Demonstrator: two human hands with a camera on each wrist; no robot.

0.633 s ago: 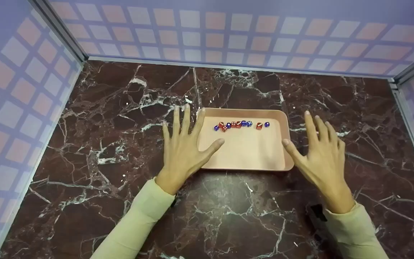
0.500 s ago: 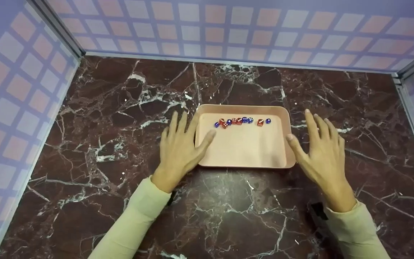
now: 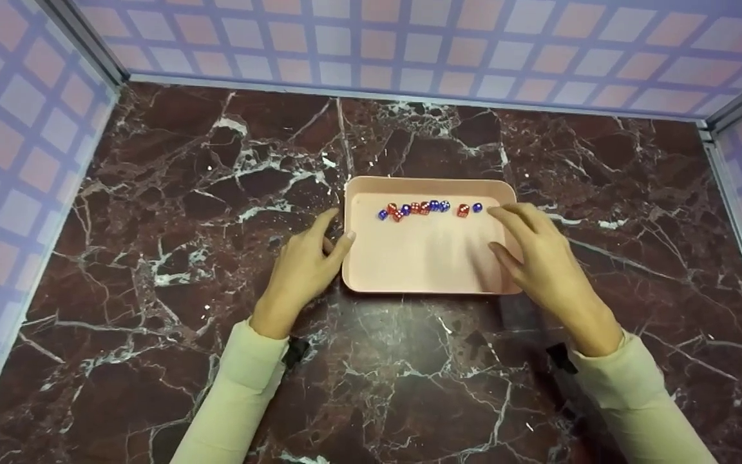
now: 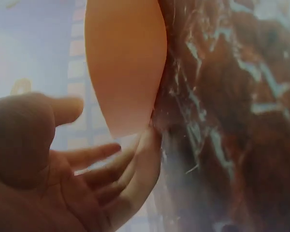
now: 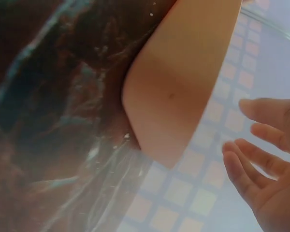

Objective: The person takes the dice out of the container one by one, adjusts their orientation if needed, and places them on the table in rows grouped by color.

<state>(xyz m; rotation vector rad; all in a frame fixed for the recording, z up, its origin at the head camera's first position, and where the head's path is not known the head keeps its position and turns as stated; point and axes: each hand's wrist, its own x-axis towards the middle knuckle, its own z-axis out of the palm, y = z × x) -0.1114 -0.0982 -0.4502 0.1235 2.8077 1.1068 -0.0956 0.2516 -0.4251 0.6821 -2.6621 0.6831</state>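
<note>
A shallow peach tray (image 3: 397,258) lies on the dark marbled table. Along its far side sit several red and blue dice, among them a red die (image 3: 463,211) and a blue die (image 3: 477,207) at the right end of the row. My left hand (image 3: 300,264) is beside the tray's left wall, thumb near the rim; the left wrist view has its loosely bent fingers by the outer wall (image 4: 128,63), none gripping it. Over the right rim reaches my right hand (image 3: 548,264), its fingertips close to the blue die. The right wrist view shows that hand holding nothing.
Purple panels with pink and white squares (image 3: 384,61) rise behind the table and at both sides. Dark marbled tabletop (image 3: 397,361) surrounds the tray. A black strap piece (image 3: 295,352) shows at the left cuff, and another dark piece (image 3: 561,357) at the right.
My right hand has moved left, from beside the tray to over its right rim, with fingers bending. The left hand has drawn back slightly and its fingers have curved. The dice look unmoved.
</note>
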